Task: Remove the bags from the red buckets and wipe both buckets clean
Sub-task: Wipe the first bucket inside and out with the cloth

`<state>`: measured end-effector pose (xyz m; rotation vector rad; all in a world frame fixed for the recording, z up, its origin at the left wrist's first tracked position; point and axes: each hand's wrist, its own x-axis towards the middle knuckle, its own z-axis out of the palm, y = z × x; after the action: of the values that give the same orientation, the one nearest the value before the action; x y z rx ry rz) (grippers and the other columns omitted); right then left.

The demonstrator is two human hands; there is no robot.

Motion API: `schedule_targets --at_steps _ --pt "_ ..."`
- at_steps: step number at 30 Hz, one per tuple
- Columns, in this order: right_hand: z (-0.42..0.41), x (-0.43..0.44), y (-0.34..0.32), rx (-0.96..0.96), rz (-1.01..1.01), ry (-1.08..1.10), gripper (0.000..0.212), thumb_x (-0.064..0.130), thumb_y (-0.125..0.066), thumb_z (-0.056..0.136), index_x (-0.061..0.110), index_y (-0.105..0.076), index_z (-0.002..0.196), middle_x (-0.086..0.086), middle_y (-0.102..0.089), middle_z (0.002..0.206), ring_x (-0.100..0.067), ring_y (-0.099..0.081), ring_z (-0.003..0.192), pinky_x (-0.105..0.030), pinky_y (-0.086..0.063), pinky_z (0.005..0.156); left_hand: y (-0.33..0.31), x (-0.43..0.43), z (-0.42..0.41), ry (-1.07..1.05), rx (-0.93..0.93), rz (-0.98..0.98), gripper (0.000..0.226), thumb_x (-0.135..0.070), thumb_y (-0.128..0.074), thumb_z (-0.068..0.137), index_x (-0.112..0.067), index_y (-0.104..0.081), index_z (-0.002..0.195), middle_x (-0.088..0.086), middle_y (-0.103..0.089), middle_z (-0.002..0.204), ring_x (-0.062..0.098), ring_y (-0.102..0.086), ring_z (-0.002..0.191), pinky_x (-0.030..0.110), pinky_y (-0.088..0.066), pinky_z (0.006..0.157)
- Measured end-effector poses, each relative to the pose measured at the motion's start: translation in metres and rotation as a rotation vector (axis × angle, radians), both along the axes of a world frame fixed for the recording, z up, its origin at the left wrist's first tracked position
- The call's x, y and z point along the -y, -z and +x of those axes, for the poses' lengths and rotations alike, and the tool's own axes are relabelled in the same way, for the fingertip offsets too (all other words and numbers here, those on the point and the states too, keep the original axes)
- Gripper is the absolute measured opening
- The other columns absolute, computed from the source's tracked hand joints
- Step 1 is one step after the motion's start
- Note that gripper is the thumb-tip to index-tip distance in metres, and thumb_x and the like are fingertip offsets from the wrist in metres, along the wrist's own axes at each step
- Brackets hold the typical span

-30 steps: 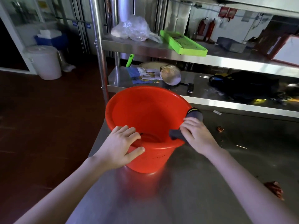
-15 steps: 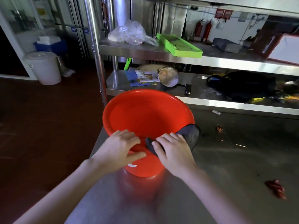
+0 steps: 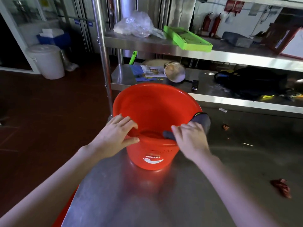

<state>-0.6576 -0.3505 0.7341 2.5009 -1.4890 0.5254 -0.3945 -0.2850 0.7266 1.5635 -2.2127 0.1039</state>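
A red bucket (image 3: 154,112) stands on the steel table (image 3: 180,194), with no bag inside it. My left hand (image 3: 114,135) grips its near left rim, fingers inside and thumb on the outer wall. My right hand (image 3: 190,140) holds a dark grey cloth (image 3: 202,120) draped over the near right rim, fingers curled over it. A red strip (image 3: 65,210) shows below the table's left edge; what it belongs to I cannot tell.
A steel rack (image 3: 213,56) stands behind the bucket, holding a clear plastic bag (image 3: 136,25), a green tray (image 3: 186,38), a black bag (image 3: 252,82) and papers. Red scraps (image 3: 281,187) lie on the table at right. A white bin (image 3: 46,61) stands on the floor at far left.
My right hand slid the cloth along the near rim toward my left hand, then back to the right. The bucket shifted slightly; the left hand kept its grip.
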Motion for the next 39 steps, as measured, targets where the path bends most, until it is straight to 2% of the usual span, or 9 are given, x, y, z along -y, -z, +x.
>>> schedule_targets --at_steps 4,13,16,20,25,30,34,36,39 --pt "0.053 -0.053 0.008 0.064 -0.034 -0.024 0.043 0.037 -0.039 0.098 0.02 -0.063 0.066 0.001 -0.062 0.065 -0.026 -0.057 0.067 -0.04 -0.04 0.066 0.004 -0.01 -0.027 0.001 -0.062 0.001 0.059 -0.069 -0.052 0.081 -0.018 -0.06 0.111 -0.01 -0.059 0.099 0.014 -0.052 0.087 0.032 -0.042 0.083" --pt "-0.039 0.042 -0.009 0.015 0.156 -0.243 0.038 0.022 -0.037 0.1 0.009 -0.068 0.083 -0.005 -0.068 0.091 -0.027 -0.057 0.099 -0.041 -0.039 0.098 0.001 -0.02 0.031 0.033 0.034 0.076 0.052 -0.049 -0.033 0.097 -0.018 -0.055 0.133 -0.004 -0.055 0.13 0.016 -0.04 0.136 0.049 -0.025 0.118" --pt "-0.044 0.05 -0.006 0.056 0.12 -0.15 0.037 0.014 -0.038 0.1 0.003 -0.072 0.09 -0.008 -0.069 0.103 -0.028 -0.055 0.114 -0.037 -0.029 0.11 0.004 -0.019 0.022 0.006 0.015 0.017 0.048 -0.043 -0.036 0.097 -0.013 -0.062 0.124 0.0 -0.059 0.119 0.023 -0.051 0.121 0.048 -0.03 0.115" --pt "-0.003 0.0 0.001 0.029 -0.044 -0.027 0.043 0.025 -0.032 0.088 0.012 -0.064 0.063 -0.009 -0.064 0.065 -0.033 -0.059 0.07 -0.042 -0.046 0.076 0.004 -0.022 0.011 0.004 0.031 -0.047 0.043 -0.045 -0.042 0.093 -0.015 -0.068 0.111 -0.002 -0.058 0.101 0.022 -0.053 0.096 0.042 -0.041 0.103" --pt "0.062 -0.067 0.008 0.108 -0.025 0.001 0.037 0.033 -0.042 0.096 0.021 -0.066 0.071 0.002 -0.063 0.07 -0.025 -0.057 0.071 -0.04 -0.042 0.072 0.006 -0.027 -0.023 -0.005 0.029 -0.075 0.044 -0.057 -0.049 0.086 -0.017 -0.067 0.09 -0.005 -0.053 0.085 0.014 -0.041 0.078 0.03 -0.041 0.073" --pt "0.017 -0.022 -0.012 0.031 0.203 -0.185 0.046 0.045 -0.037 0.091 0.02 -0.075 0.082 0.003 -0.07 0.093 -0.023 -0.061 0.09 -0.037 -0.043 0.081 0.0 -0.028 0.021 -0.057 0.049 0.012 0.061 -0.068 -0.043 0.086 -0.018 -0.069 0.109 -0.003 -0.059 0.104 0.023 -0.055 0.104 0.044 -0.044 0.099" --pt "-0.025 0.04 -0.022 -0.131 0.311 -0.142 0.041 0.034 -0.04 0.094 0.018 -0.077 0.086 0.008 -0.071 0.107 -0.014 -0.049 0.124 -0.037 -0.03 0.11 0.005 -0.029 0.047 -0.083 0.116 0.089 0.06 -0.066 -0.031 0.092 -0.024 -0.058 0.125 -0.005 -0.054 0.128 0.02 -0.036 0.139 0.051 -0.024 0.118" --pt "-0.038 0.05 -0.019 -0.091 0.27 -0.089 0.036 0.025 -0.042 0.095 0.018 -0.077 0.087 0.01 -0.068 0.111 -0.009 -0.039 0.134 -0.042 -0.012 0.119 0.008 -0.027 0.046 -0.075 0.12 0.078 0.058 -0.063 -0.03 0.094 -0.023 -0.058 0.124 -0.004 -0.054 0.128 0.02 -0.036 0.14 0.051 -0.02 0.119" --pt "-0.032 0.031 -0.011 0.066 0.178 -0.039 0.032 0.011 -0.049 0.091 0.004 -0.072 0.07 -0.007 -0.072 0.09 -0.025 -0.058 0.114 -0.046 -0.022 0.116 0.012 -0.026 0.039 -0.075 0.122 0.023 0.054 -0.062 -0.037 0.091 -0.021 -0.063 0.116 -0.002 -0.055 0.115 0.025 -0.047 0.124 0.055 -0.021 0.117"
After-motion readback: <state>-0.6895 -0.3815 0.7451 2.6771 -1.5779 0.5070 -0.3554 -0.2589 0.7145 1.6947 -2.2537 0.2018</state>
